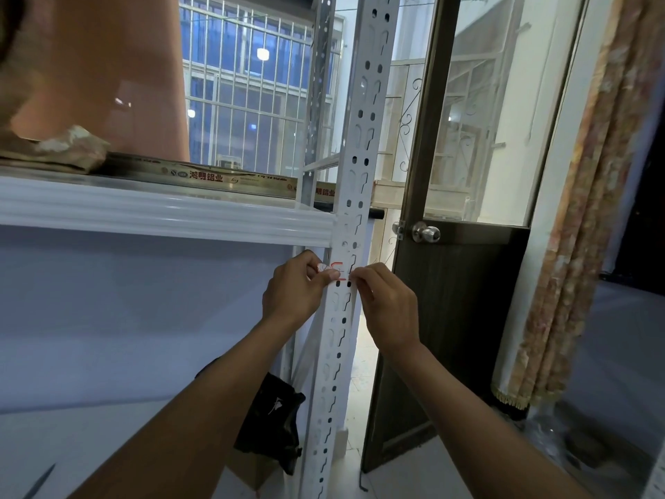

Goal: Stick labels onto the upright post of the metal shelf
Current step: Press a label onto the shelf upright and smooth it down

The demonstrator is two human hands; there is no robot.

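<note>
Both hands pinch the label (338, 271) against the post (343, 300), left hand (295, 293) and right hand (383, 307) at either end; uneven pressing could, seemingly, crease it over the slots.

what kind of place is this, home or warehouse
Probably a home, maybe a room by a balcony: a patterned curtain, a glazed door with a round knob, and barred windows behind the white shelf post.

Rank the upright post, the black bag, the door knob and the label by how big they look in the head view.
1. upright post
2. black bag
3. door knob
4. label, partly hidden by both hands, so its place against the knob is unsure.
</note>
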